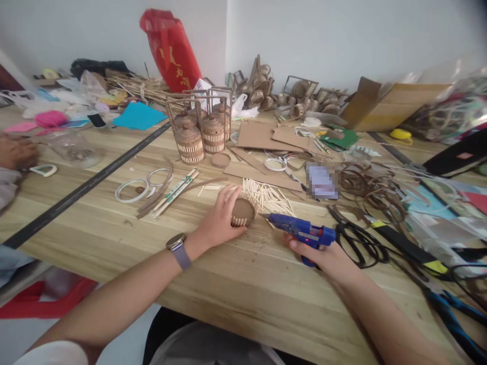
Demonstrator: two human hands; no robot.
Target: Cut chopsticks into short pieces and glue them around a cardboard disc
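My left hand (222, 218) is closed around the left side of a small round brown basket (242, 212), whose rim is partly lined with short pale sticks. The fingers cover its left edge. In my right hand (317, 251) is a blue hot glue gun (300, 228), its nozzle pointing left, close to the basket's right side. A red light glows on the gun's body. Just behind the basket lies a loose heap of short pale wooden sticks (270, 195). Whether the nozzle touches the basket I cannot tell.
Lidded miniature baskets with tall handles (190, 144) stand behind. Cardboard sheets (262, 136), white tape rolls (131, 191) and brown strips lie around. On the right are a black cable (365, 248), a yellow-black cutter (403, 243) and pliers (452, 309). Another person's hand (17, 151) rests far left.
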